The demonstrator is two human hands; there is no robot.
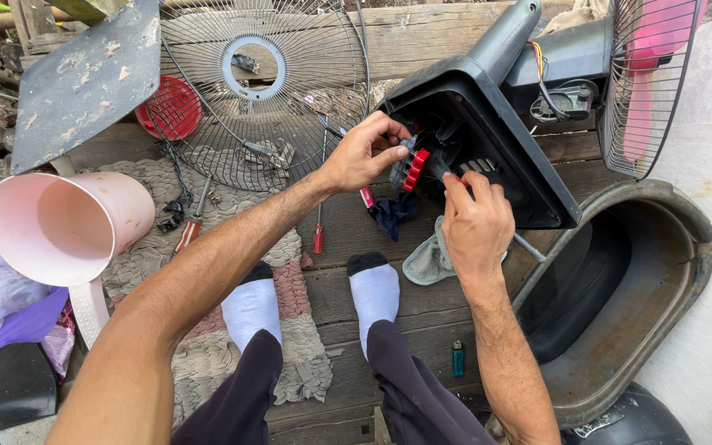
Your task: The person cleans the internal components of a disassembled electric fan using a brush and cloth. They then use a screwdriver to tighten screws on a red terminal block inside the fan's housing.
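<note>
My left hand (364, 151) pinches a small block of red push-button switches (414, 168) at the open underside of a dark fan base (488, 124). My right hand (475, 221) rests on the base's near rim, its fingers touching the wires just right of the switch block. The base lies tipped on wooden planks, with its neck pointing up and away from me. Coloured wires (540, 66) run along the neck. Both my socked feet (375, 288) sit below the hands.
A wire fan guard (265, 91) lies at the back, with a red-handled screwdriver (317, 235) and another (189, 232) near it. A pink bucket (63, 227) lies left. A pink-bladed fan head (648, 74) and a dark oval tub (620, 305) are on the right. Cloths (426, 259) and a blue lighter (457, 358) lie on the planks.
</note>
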